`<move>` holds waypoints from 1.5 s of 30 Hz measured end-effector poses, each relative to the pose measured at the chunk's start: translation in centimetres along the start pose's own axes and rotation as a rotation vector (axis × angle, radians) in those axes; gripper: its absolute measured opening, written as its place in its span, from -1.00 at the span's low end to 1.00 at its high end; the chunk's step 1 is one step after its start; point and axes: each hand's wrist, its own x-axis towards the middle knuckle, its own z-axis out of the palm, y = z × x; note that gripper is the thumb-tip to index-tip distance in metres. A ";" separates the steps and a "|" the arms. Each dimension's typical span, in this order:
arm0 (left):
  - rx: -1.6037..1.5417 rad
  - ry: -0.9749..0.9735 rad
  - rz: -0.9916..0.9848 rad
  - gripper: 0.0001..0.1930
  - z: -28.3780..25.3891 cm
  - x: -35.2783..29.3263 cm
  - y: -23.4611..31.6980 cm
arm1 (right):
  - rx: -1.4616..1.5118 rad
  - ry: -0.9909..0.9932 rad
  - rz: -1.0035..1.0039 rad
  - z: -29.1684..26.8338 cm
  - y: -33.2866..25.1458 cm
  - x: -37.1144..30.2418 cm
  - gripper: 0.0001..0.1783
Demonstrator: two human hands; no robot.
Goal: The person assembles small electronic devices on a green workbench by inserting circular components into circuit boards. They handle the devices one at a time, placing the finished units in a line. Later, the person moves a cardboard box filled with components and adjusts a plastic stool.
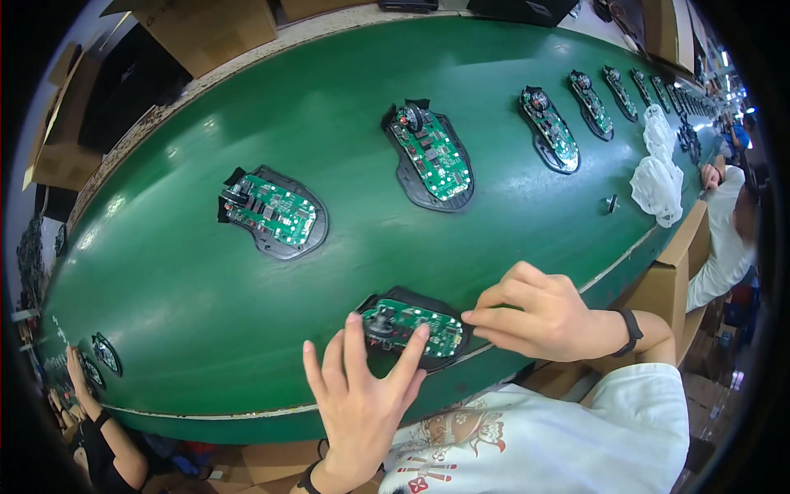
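Observation:
At the table's near edge lies an opened computer mouse (440, 325), a black base with a green circuit board on it. My left hand (362, 395) holds it, the index finger at its left end and the thumb on top of the board; the other fingers are spread. At the mouse's right end, my right hand (531, 317) has its thumb and forefinger pinched together. Whatever lies between those fingertips is hidden. Two similar opened mice, one to the left (280, 216) and one farther off (434, 156), lie on the green table (164, 329).
More opened mice (551, 132) run in a row toward the far right. A crumpled white plastic bag (657, 185) and a small dark part (611, 203) lie at right. Cardboard boxes (202, 33) stand behind the table. Co-workers' arms show left (115, 445) and right (724, 222).

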 end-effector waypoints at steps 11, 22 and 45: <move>-0.003 0.030 -0.039 -0.35 0.6 -0.7 0.1 | 0.028 0.039 -0.076 2.8 -1.1 1.1 -0.74; -0.086 0.042 -0.024 -0.32 1.0 -1.1 -0.3 | 0.134 0.012 -0.044 3.5 -1.7 1.7 -0.79; -0.026 0.040 -0.005 -0.40 0.9 -1.1 -0.8 | 0.229 0.018 0.075 2.3 -0.8 0.8 -0.76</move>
